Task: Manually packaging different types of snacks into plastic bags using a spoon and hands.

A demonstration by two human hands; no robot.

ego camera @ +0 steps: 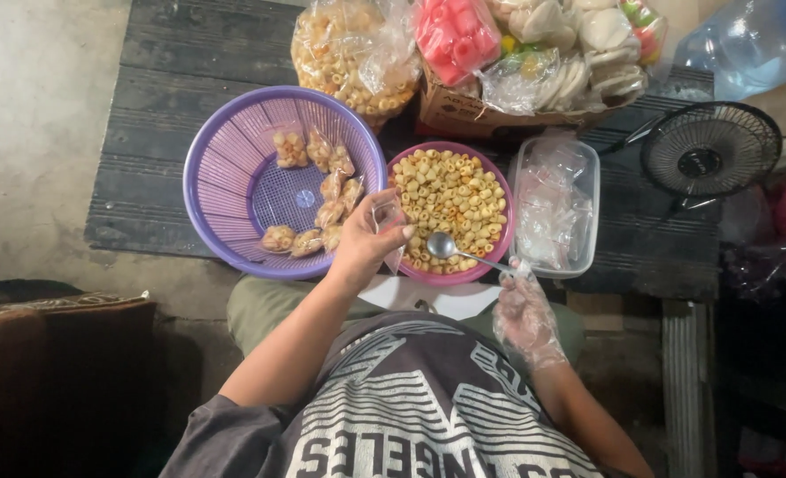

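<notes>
Beside the pink bowl (490, 265) sit a purple basket (225, 159) and a clear tub (587, 177).

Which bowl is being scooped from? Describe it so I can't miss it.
Start at the big purple basket on the dark mat. Directly beside it, toward the clear plastic tub, sits a smaller pink bowl heaped with yellow ring snacks. It alone has a metal spoon in it.

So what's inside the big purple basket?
Inside the purple basket lie several small clear packets of ring snacks, piled toward its right side. The left hand covers part of the rim, so anything beneath it is hidden.
</notes>
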